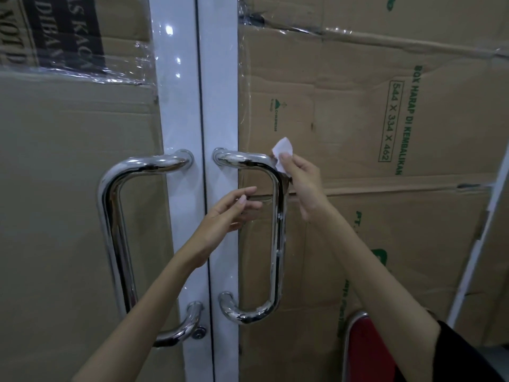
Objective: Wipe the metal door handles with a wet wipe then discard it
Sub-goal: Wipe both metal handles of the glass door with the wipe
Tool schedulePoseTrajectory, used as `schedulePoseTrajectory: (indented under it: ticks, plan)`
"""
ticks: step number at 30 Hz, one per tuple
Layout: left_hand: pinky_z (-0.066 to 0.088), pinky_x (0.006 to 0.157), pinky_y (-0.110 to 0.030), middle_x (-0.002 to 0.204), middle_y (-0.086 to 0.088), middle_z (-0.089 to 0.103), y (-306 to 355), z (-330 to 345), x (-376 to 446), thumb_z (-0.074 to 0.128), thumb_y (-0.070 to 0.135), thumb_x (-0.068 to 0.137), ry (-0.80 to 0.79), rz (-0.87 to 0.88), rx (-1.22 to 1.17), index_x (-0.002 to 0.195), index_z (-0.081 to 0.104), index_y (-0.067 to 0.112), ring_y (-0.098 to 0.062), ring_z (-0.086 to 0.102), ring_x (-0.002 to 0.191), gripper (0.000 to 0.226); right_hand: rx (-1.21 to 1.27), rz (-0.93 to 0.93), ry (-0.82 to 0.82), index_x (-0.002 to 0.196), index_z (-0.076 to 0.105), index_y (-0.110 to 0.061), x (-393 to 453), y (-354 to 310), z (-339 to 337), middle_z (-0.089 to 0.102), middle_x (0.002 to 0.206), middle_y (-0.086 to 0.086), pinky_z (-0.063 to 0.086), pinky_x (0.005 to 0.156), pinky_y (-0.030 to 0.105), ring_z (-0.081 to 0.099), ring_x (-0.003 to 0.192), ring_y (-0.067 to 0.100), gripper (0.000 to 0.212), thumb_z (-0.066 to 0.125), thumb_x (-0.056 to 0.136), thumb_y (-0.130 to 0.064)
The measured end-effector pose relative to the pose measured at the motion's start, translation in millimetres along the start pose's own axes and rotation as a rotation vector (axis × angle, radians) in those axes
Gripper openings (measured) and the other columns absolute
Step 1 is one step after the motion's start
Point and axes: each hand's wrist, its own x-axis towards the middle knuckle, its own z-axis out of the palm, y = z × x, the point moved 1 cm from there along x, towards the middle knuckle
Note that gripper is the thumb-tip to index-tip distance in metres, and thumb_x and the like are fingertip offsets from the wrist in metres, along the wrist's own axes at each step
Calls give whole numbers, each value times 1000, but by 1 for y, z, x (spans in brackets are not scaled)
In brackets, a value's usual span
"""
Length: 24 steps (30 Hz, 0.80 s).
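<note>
Right hand [304, 186] grip pinches wet wipe [282, 153], apparently touching right door handle [276, 230] top bend; left hand [228, 219] grip loosely open, empty.

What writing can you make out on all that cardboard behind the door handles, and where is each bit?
"BOX HARAP DI KEMBALIKAN": green, sideways, on the right cardboard.
"544 X 334 X 462": green, in a frame beside it.
Small green logo with sideways text further left: too small to read.
Green letters lower down: partly hidden by the right hand, which holds the wipe; unreadable.
Black label at top left: only cut-off fragments.
</note>
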Motion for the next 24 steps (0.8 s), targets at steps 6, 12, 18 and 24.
schedulePoseTrajectory:
  ticks: [6, 12, 18, 24]
  plan:
    - [47, 99, -37, 115, 4, 69, -4, 11, -2, 39, 30, 100, 26, -46, -35, 124, 57, 28, -13, 67, 103, 30, 65, 241, 274, 93, 62, 7, -29, 37, -1, 54, 74, 8, 43, 46, 13, 50, 65, 15, 33, 49, 98, -23]
    - [46, 99, -36, 117, 5, 68, -5, 9, -1, 34, 36, 100, -8, -71, -69, 125, 55, 30, -12, 67, 104, 33, 64, -47, 189, 103, 62, 10, -21, 10, 3, 58, 80, 7, 45, 59, 14, 53, 67, 8, 37, 43, 100, -22]
    - [43, 103, -40, 120, 1, 67, -11, 10, -8, 31, 41, 100, -35, -143, -277, 125, 55, 29, -20, 66, 108, 37, -71, 303, 146, 94, 66, -8, -49, 49, -13, 67, 89, 7, 51, 69, 23, 61, 76, 15, 29, 44, 100, -26]
    - [42, 105, -42, 117, 8, 68, -23, 13, -21, 43, 36, 97, -65, -180, -95, 121, 59, 34, -12, 66, 106, 29, 60, 200, 178, 97, 69, -7, -64, 30, -48, 70, 94, 13, 53, 81, 39, 65, 85, 24, 15, 61, 90, -18]
